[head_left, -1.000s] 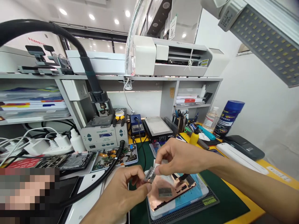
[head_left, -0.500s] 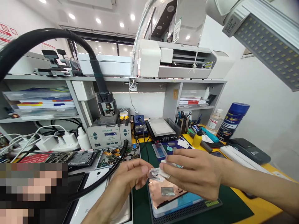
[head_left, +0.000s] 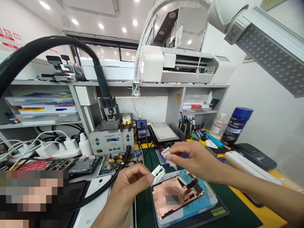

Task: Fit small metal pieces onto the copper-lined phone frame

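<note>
My left hand (head_left: 131,185) pinches a double-edged razor blade (head_left: 158,174) with lettering on it between thumb and fingers. To its right, my right hand (head_left: 190,160) has a crumpled piece of white paper (head_left: 171,164) in a pinch, apart from the blade. Below both hands lies a thin copper-faced panel (head_left: 163,195) with black edges and a dark flex strip. It rests on a blue and clear pad (head_left: 209,204) over a black perforated plate (head_left: 222,218). A teal-grey labelled piece (head_left: 186,178) lies on the panel's far part.
A hot-air station (head_left: 111,139) stands behind on the left, its black hose (head_left: 102,190) curving past my left hand. A tray of small parts (head_left: 110,163) sits beside it. A heating plate (head_left: 163,131), a blue spray can (head_left: 237,125) and a clear bottle (head_left: 218,125) stand farther back.
My hands have drawn apart. The paper has come away from the blade with my right hand, moving up, and the blade now shows bare in my left hand.
</note>
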The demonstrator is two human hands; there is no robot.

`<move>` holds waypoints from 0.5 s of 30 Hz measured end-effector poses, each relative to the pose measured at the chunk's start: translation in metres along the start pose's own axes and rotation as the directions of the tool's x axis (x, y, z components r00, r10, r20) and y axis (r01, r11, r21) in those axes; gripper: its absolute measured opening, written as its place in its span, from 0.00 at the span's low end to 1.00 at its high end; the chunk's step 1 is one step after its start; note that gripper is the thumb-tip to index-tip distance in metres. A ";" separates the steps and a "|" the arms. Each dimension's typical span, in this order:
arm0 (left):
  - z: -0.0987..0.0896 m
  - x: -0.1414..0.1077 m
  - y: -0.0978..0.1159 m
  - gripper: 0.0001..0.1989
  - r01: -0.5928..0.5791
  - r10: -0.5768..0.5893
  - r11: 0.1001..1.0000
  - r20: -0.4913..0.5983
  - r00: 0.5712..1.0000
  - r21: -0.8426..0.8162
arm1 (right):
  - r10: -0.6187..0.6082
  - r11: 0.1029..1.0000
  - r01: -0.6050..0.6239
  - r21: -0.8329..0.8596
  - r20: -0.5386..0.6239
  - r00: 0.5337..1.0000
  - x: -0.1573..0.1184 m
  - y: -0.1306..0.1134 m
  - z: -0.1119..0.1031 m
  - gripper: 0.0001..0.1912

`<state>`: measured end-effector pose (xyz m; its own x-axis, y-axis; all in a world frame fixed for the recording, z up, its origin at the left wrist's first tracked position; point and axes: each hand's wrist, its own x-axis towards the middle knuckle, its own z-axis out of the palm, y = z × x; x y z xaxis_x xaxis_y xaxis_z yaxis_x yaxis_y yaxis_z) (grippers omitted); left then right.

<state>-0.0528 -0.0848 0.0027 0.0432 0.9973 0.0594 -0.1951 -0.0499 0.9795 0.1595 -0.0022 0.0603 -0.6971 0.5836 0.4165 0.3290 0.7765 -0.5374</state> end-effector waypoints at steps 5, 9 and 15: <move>0.005 -0.002 -0.001 0.13 -0.096 0.097 0.995 -0.064 0.993 0.012 | 0.282 0.754 -0.439 0.488 0.362 0.888 0.004 -0.013 -0.003 0.16; 0.003 -0.001 -0.005 0.14 -0.104 0.107 0.993 -0.062 0.992 0.052 | 0.297 0.666 -0.491 0.561 0.405 0.865 0.006 -0.018 -0.003 0.18; 0.001 0.000 -0.013 0.14 -0.105 0.116 0.987 -0.087 0.989 0.117 | 0.266 0.703 -0.475 0.530 0.423 0.866 0.007 -0.015 0.001 0.13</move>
<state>-0.0491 -0.0846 -0.0095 -0.0652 0.9857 0.1554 -0.0821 -0.1605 0.9836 0.1490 -0.0102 0.0707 -0.7857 0.6116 -0.0927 0.2248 0.1427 -0.9639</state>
